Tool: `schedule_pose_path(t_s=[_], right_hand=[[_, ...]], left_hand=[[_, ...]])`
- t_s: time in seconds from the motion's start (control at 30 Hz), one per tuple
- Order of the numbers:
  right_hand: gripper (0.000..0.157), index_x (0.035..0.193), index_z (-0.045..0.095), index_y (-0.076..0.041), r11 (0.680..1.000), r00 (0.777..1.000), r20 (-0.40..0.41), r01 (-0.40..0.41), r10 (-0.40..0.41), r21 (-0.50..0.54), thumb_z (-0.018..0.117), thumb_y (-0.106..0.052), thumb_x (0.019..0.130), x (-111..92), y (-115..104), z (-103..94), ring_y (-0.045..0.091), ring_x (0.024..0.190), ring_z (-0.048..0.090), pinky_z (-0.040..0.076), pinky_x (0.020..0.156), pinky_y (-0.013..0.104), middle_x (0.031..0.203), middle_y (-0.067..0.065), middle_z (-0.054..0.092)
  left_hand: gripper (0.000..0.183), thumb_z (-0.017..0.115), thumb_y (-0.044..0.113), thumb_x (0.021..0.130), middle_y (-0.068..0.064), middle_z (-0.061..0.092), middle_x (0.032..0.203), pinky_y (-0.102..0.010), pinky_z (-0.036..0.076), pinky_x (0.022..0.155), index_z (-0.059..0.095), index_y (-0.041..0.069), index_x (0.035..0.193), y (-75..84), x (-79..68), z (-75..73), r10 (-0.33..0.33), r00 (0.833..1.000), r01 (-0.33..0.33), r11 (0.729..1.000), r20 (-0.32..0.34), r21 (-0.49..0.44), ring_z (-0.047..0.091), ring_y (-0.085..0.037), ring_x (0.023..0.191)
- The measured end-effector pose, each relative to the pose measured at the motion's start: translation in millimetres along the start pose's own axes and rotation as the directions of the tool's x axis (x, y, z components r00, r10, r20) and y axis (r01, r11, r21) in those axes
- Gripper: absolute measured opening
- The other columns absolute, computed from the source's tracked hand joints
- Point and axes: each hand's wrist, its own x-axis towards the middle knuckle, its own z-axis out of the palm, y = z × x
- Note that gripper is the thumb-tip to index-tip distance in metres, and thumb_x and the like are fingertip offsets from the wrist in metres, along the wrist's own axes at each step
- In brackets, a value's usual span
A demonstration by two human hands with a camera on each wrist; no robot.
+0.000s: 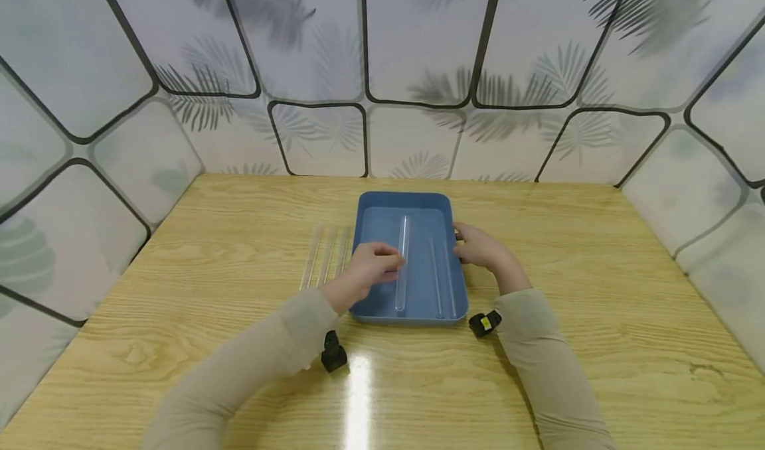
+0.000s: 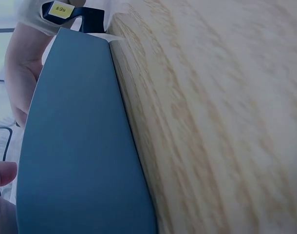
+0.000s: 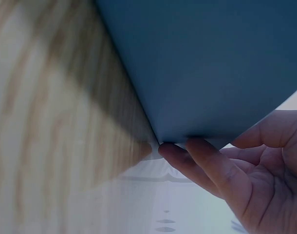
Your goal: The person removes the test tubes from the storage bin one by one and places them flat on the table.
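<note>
A blue tray (image 1: 382, 314) lies on the wooden table. Over its left half, my left hand (image 1: 373, 267) pinches a clear test tube (image 1: 402, 291) between thumb and fingertips, the tube lying lengthwise over the tray floor. Two thinner clear tubes (image 1: 436, 281) rest in the tray's right half. My right hand (image 1: 481, 247) holds the tray's right side; in the right wrist view its fingertips (image 3: 202, 148) press the outer wall low down, with the thumb up by the rim. Just part of the left hand (image 2: 2, 178) shows in the left wrist view, past the tray wall (image 2: 80, 136).
Several clear tubes (image 1: 327, 257) lie side by side on the table left of the tray, partly behind the left forearm. A patterned wall (image 1: 412, 138) closes off the back and sides. Black wrist cameras (image 1: 333, 354) hang by both cuffs.
</note>
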Motion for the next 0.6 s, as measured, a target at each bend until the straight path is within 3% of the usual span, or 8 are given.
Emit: schedule_pose_path(t_s=[0.6], right_hand=[[0.063, 0.139, 0.006, 0.005, 1.000, 1.000, -0.009, -0.008, 0.008, -0.014, 0.034, 0.006, 0.083, 0, -1, 0.3, 0.038, 0.119, 0.035, 0.046, 0.083, 0.041, 0.137, 0.030, 0.020]], left_hand=[[0.023, 0.056, 0.006, 0.086, -0.016, 0.056, 0.106, -0.029, 0.050, 0.074, 0.055, -0.004, 0.107, 1.6, -6.6, -22.0, -0.013, 1.000, 0.013, 0.999, -0.012, 0.033, 0.058, -0.021, 0.090]])
